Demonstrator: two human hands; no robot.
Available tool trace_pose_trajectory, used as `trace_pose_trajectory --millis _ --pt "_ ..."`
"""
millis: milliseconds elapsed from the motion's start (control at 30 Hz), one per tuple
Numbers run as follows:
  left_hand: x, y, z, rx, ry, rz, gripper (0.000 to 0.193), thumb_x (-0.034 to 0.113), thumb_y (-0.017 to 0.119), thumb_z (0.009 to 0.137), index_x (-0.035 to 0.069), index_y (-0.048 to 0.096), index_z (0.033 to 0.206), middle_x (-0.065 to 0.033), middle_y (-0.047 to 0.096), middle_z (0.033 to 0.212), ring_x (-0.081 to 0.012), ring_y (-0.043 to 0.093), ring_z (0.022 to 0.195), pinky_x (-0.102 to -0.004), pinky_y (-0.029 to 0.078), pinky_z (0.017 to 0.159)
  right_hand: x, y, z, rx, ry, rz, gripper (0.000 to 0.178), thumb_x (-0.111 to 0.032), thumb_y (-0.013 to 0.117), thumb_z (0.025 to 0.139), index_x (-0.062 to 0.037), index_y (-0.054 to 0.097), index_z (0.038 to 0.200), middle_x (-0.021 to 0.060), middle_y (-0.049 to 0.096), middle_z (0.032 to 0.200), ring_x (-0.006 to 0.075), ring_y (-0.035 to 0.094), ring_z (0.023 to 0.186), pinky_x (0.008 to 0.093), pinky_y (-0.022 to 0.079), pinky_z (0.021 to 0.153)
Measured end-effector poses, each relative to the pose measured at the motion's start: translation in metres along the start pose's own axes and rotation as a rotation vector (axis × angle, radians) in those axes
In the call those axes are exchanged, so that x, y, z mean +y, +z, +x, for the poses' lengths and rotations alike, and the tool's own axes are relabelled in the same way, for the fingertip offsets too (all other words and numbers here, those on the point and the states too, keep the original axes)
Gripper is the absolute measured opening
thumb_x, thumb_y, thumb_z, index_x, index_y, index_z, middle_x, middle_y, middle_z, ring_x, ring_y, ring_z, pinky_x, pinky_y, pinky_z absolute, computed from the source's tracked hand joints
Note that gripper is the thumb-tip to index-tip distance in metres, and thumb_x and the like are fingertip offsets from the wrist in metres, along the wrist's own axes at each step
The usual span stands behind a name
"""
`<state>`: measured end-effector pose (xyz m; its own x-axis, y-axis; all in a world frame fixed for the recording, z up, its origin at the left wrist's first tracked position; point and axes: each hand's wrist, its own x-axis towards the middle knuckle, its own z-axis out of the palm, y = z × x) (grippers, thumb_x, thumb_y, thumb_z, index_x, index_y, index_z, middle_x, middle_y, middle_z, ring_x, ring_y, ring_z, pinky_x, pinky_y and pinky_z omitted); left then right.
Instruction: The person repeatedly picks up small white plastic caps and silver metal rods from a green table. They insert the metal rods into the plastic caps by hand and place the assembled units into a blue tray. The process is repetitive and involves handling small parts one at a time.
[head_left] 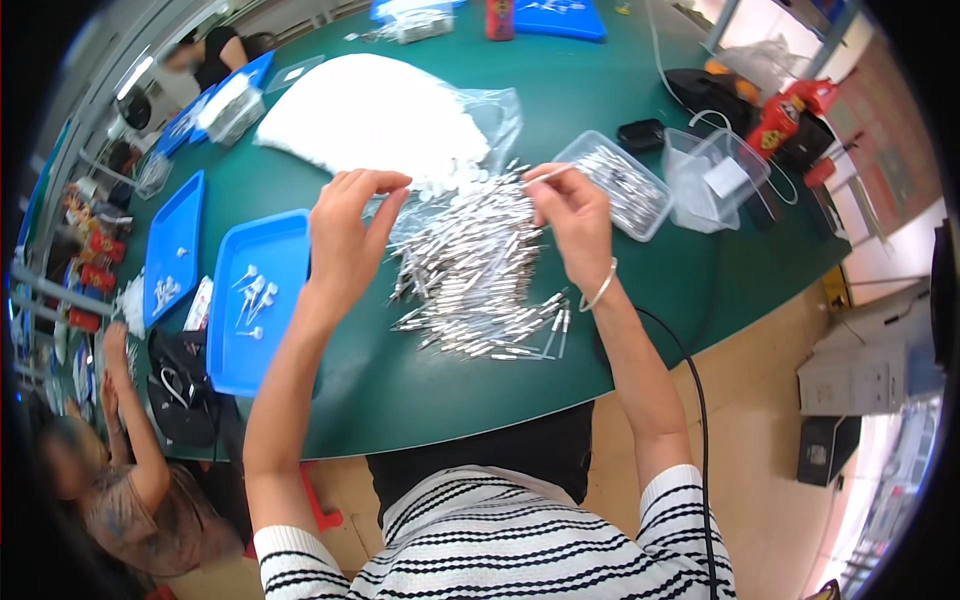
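Observation:
My right hand (575, 215) pinches a thin, pale metal rod (543, 178) between thumb and fingers, above the right side of a pile. That pile (465, 265) is made of many slim silvery rods with white parts, lying loose on the green table. To its left hovers my left hand (348, 235), thumb and forefinger brought together at the tips; anything between them is too small to make out. Just beyond both hands a big heap of small white pieces (365, 115) spills from a clear plastic bag (497, 115) toward the rods.
Left of my left arm, a blue tray (262, 372) holds several white-headed pins; another blue tray (190, 215) lies beyond. At right stand a clear box of rods (655, 215) and a clear container (700, 210). A black cable (695, 370) hangs beside my right arm. Co-workers sit at left.

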<state>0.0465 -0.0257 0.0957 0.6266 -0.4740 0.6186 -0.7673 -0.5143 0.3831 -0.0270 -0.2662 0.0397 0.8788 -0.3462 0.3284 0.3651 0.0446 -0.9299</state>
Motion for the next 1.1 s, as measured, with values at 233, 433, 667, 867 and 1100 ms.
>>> trace_pose_trajectory --millis 233,433,667,867,1100 --pt "-0.06 0.087 0.001 -0.324 -0.094 -0.073 0.01 0.008 0.069 0.084 0.005 0.071 0.093 -0.0116 0.071 0.087 -0.0248 0.067 0.079 -0.0362 0.051 0.071 0.011 0.01 -0.004 -0.059 0.04 0.077 0.012 -0.006 0.06 0.092 -0.0006 0.064 0.102 0.0031 0.063 0.091 0.0053 0.054 0.073 0.0216 0.047 0.065" --pt "-0.06 0.11 0.012 -0.365 -0.115 -0.07 0.01 0.01 0.07 0.082 0.003 0.07 0.09 -0.0125 0.071 0.082 -0.0273 0.068 0.075 -0.038 0.052 0.07 0.012 0.005 -0.004 -0.034 0.066 0.111 0.012 -0.005 0.061 0.092 -0.0004 0.064 0.103 0.0027 0.063 0.092 0.0053 0.055 0.074 0.0212 0.047 0.065" --pt "-0.062 0.111 0.015 -0.384 -0.121 -0.031 0.012 0.011 0.071 0.081 0.002 0.069 0.089 -0.0132 0.071 0.082 -0.0294 0.068 0.075 -0.0389 0.052 0.071 0.012 0.007 -0.003 -0.054 0.054 0.109 0.011 -0.004 0.062 0.092 -0.0002 0.065 0.102 0.0032 0.064 0.09 0.0055 0.055 0.073 0.0209 0.046 0.063" --pt "-0.038 0.061 -0.003 -0.182 -0.27 -0.157 0.008 0.008 0.068 0.084 0.002 0.069 0.089 -0.0108 0.07 0.08 -0.0198 0.068 0.072 -0.0324 0.053 0.065 0.018 0.001 -0.006 -0.075 0.081 0.121 0.014 -0.009 0.064 0.094 -0.0002 0.066 0.105 0.0043 0.065 0.09 0.0059 0.055 0.072 0.0209 0.046 0.064" --pt "0.002 0.028 -0.078 -0.111 -0.659 -0.853 0.004 -0.002 0.059 0.094 -0.002 0.056 0.097 -0.011 0.069 0.09 -0.0137 0.07 0.076 -0.0234 0.056 0.066 0.014 0.034 -0.027 -0.235 0.266 0.165 0.017 -0.01 0.061 0.097 0.0017 0.066 0.107 0.0052 0.067 0.092 0.0076 0.059 0.08 0.0224 0.048 0.069"
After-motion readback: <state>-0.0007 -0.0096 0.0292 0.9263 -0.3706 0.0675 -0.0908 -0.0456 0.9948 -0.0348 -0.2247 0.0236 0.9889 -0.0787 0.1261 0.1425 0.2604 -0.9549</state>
